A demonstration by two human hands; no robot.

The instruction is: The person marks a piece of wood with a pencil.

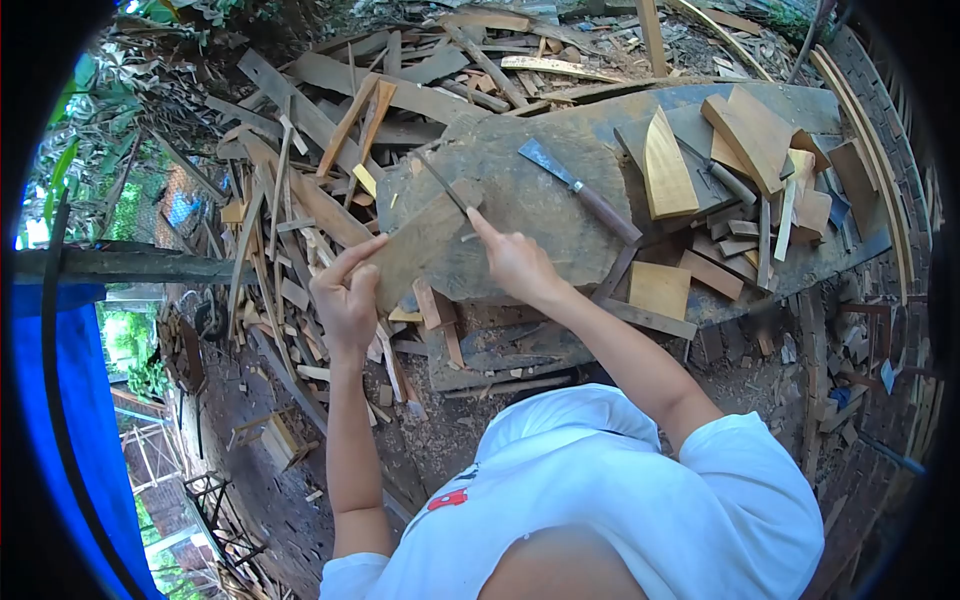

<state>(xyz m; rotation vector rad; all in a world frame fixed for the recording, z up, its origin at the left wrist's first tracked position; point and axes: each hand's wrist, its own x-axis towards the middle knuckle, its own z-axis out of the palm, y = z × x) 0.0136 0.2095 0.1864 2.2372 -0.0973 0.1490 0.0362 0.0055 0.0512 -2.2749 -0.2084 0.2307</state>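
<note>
My left hand (348,295) is closed on the near left end of a flat wooden board (428,232), its index finger stretched along the edge. A thin dark rod-like tool (440,182) lies slantwise across the board. At its near end is my right hand (515,262), index finger extended onto it and the other fingers curled around its end. The board rests on a worn wooden work surface (560,255). Just right of it lies a knife (585,192) with a broad blade and a brown handle.
Cut wood blocks (750,135) and a pale wedge-shaped piece (668,170) lie on the right of the bench. Another handled tool (728,180) is among them. Scrap wood (320,110) is heaped behind and left. A blue sheet (80,420) hangs at far left.
</note>
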